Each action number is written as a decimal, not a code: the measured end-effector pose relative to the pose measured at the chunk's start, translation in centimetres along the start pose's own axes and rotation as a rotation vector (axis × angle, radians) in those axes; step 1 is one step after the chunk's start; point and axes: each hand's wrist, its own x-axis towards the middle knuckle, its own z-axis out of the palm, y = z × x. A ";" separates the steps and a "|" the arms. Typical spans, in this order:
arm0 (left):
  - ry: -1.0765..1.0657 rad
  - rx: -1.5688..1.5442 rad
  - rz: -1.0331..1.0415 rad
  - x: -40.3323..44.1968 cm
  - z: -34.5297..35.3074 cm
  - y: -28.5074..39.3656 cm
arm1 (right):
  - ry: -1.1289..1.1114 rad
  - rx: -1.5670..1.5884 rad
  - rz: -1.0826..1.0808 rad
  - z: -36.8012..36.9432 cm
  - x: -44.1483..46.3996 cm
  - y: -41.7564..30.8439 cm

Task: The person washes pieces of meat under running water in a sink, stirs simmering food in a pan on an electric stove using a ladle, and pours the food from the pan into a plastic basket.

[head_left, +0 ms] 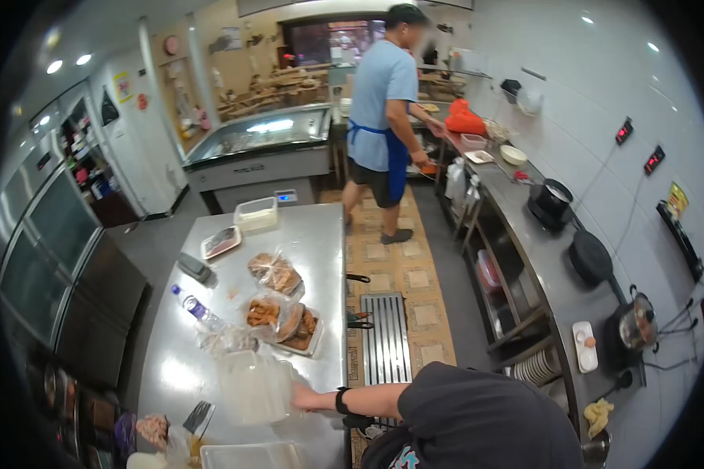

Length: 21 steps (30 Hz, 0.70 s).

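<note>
My right hand (303, 396), with a black band at the wrist, reaches in from the lower right. Its fingers are closed on the right side of a clear, frosted plastic container (250, 387) on the steel table (172, 391). My left hand is out of view. Beyond the container sit a crumpled clear bag (227, 339), a tray of brown food (299, 332) and bagged brown food (274, 273). A second clear container (250, 456) lies at the bottom edge.
A person in a blue shirt (379, 98) stands at the far right counter. Left on the table are a bottle (192, 303), a grey box (195, 268) and a meat tray (221, 243). Pots (551, 200) line the right counter (536, 250); a floor grate (386, 332) lies between.
</note>
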 end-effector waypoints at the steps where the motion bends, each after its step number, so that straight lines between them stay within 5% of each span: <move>1: -0.031 0.038 -0.023 1.3 0.8 0.3 | 0.052 -0.043 -0.017 0.5 1.2 -0.1; 4: -0.111 0.123 -0.081 4.3 4.0 -0.2 | 0.036 -0.137 0.004 3.2 9.6 7.0; 10: -0.311 0.304 -0.242 7.3 11.0 -2.9 | -0.347 -0.032 0.093 -1.8 5.8 3.2; 15: -0.466 0.470 -0.390 8.2 17.5 -6.9 | -0.605 -0.136 0.099 -15.7 -1.7 5.7; 17: -0.533 0.559 -0.451 8.2 20.6 -9.0 | -0.412 -0.352 -0.116 -22.6 -4.1 11.2; 20: -0.620 0.708 -0.530 7.8 25.7 -12.7 | 0.033 -0.661 0.128 -34.3 -12.5 15.7; 21: -0.645 0.756 -0.550 7.4 27.5 -14.1 | 0.202 -0.412 0.148 -37.5 -14.7 20.1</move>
